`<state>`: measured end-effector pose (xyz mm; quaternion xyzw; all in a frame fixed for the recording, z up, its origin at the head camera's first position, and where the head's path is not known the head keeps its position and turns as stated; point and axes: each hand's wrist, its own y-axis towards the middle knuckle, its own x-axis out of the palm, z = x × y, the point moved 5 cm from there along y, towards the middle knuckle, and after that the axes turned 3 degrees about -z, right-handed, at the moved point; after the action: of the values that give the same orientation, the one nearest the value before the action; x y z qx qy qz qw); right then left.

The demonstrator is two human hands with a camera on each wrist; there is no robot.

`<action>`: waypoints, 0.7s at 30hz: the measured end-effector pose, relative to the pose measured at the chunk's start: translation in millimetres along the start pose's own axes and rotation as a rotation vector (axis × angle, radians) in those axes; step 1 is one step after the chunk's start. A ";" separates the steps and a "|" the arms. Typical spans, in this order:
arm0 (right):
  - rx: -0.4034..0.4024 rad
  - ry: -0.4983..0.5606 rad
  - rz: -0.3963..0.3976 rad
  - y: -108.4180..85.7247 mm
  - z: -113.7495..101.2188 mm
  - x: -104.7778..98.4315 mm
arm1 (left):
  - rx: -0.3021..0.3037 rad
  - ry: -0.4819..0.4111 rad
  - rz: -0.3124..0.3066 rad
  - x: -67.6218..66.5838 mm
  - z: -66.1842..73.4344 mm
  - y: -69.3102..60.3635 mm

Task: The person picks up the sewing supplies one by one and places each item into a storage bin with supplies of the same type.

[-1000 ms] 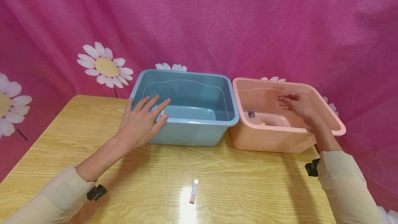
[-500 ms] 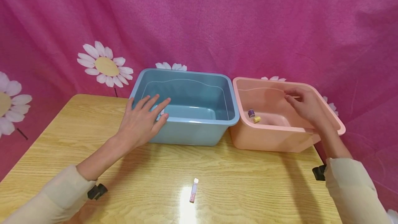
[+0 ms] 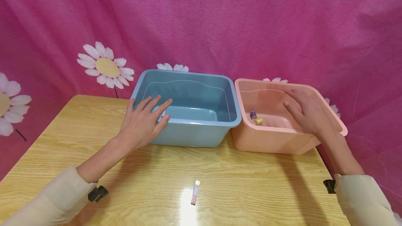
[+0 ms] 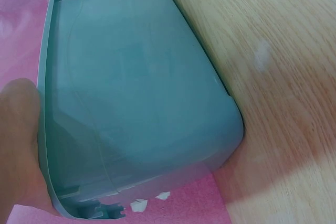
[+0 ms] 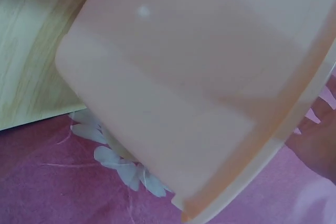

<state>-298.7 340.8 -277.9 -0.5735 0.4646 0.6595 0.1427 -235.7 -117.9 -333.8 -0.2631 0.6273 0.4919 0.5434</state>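
My left hand (image 3: pixel 140 123), fingers spread and holding nothing, lies over the near left corner of the blue tub (image 3: pixel 201 135). Just past its fingers, a small whitish thing (image 3: pixel 163 113) shows in the tub, mostly hidden. Over the right part of the peach tub (image 3: pixel 267 140) is my right hand (image 3: pixel 306 112), its fingers extended and nothing in them. Inside that tub, near its left end, a purple thread spool (image 3: pixel 253 115) lies beside a yellow thread spool (image 3: pixel 258 121). Both wrist views mostly show the tubs' outer walls.
A slim white-capped tube (image 3: pixel 195 193) with pink on its lower end lies on the wooden table (image 3: pixel 150 180) in front of the tubs. The tubs stand side by side. Behind them hangs a magenta cloth (image 3: pixel 201 20) with daisies.
The yellow spool, earlier mostly hidden, came into view beside the purple one. My right hand has drawn slightly back and right, and its fingers straightened. My left hand stayed put.
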 end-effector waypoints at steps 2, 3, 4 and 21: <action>0.026 -0.031 -0.023 -6.6 -0.1 1.4 | -0.003 0.001 -0.006 0.3 0.0 -0.4; 0.038 -0.049 -0.034 -9.5 -0.4 1.8 | -0.004 0.001 -0.008 0.4 0.0 -0.4; 0.049 -0.066 -0.046 -12.3 -1.2 1.8 | -0.005 0.001 -0.010 0.5 0.0 -0.5; 0.302 -0.040 -0.090 -78.2 7.1 3.5 | -0.011 -0.009 -0.019 1.3 -0.2 -0.3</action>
<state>-247.8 386.3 -316.8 -0.5525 0.5293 0.5865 0.2659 -235.8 -118.0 -335.2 -0.2695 0.6197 0.4914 0.5494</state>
